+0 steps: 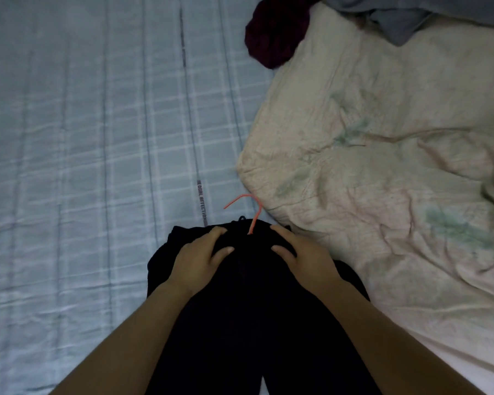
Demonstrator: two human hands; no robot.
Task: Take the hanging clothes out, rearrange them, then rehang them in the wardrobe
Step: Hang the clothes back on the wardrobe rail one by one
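Two bare forearms reach forward from the bottom edge, and two hands sit on one black garment (251, 309) spread flat on the bed. The left hand (196, 259) and right hand (303, 258) each clutch the dark, soft cloth near its top edge, fingers curled over it and thumbs pressed in. Between them one thin coral hanger (255, 220) sticks out of the collar, and only its curved hook is visible, lying just beyond the fingertips. The garment rests on a pale blue checked sheet (83, 138) with faint creases and a printed stripe of lettering. To the right lies one rumpled cream quilt (368, 166) with a faded green and pink print, its corner near the hook. Farther off sit one bunched maroon garment (274, 32) and one grey cloth (397, 21).
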